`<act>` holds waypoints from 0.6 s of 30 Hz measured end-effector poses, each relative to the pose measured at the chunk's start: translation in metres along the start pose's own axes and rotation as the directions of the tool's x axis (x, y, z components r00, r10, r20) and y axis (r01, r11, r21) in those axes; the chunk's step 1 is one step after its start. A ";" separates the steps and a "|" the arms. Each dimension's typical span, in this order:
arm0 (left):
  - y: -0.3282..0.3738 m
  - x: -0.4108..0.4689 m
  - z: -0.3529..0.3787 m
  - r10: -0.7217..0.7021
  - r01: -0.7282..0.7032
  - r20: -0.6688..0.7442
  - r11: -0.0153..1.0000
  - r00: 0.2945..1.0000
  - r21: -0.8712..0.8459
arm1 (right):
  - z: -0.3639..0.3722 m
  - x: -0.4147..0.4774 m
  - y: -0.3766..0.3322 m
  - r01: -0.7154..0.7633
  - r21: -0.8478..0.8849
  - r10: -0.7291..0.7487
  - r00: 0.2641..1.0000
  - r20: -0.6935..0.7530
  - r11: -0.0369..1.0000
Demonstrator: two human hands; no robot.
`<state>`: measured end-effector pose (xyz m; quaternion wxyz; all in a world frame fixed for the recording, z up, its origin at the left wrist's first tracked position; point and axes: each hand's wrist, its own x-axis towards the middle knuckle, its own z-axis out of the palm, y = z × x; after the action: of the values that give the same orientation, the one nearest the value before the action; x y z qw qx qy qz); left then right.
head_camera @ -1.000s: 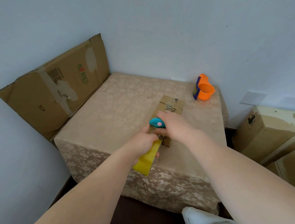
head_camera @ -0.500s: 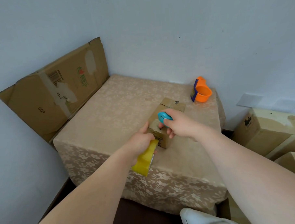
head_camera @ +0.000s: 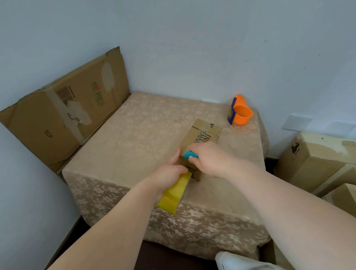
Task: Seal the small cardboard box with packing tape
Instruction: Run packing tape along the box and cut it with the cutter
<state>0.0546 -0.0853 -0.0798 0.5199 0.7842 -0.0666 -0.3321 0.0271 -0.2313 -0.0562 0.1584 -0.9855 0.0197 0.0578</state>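
The small cardboard box (head_camera: 201,137) lies on the table (head_camera: 136,142) covered with a beige flowered cloth, near its front right part. My left hand (head_camera: 168,174) grips a yellow roll of packing tape (head_camera: 173,196) at the box's near end, thumb up against the box's left side. My right hand (head_camera: 208,160) holds a small teal cutter (head_camera: 189,154) on top of the box's near end, fingers curled round it. The near end of the box is mostly hidden by both hands.
An orange tape dispenser (head_camera: 240,113) stands at the table's back right corner. A flattened cardboard sheet (head_camera: 66,111) leans on the left wall. Several cardboard boxes (head_camera: 317,161) are stacked to the right of the table. A white shoe (head_camera: 239,262) shows below.
My right hand with the teal cutter shifted slightly along the box's near end. My left hand keeps the tape roll at the box's front.
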 end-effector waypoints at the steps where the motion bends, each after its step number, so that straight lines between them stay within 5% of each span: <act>1: -0.002 0.001 -0.001 -0.013 0.014 0.013 1.000 1.000 -0.010 | 0.001 0.000 -0.001 0.015 -0.029 -0.015 1.000 0.001 0.999; 7: -0.006 0.001 -0.002 -0.023 0.029 0.087 0.997 0.996 -0.069 | -0.002 -0.006 -0.011 0.070 -0.223 -0.068 0.998 0.017 0.972; 18: -0.010 0.005 -0.009 -0.022 0.031 0.131 0.997 0.991 -0.066 | -0.001 0.000 -0.023 0.062 -0.318 -0.035 0.996 0.087 0.946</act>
<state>0.0613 -0.0761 -0.0881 0.5364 0.7437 -0.0787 -0.3912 0.0288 -0.2098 -0.0483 -0.0016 -0.9952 -0.0205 0.0960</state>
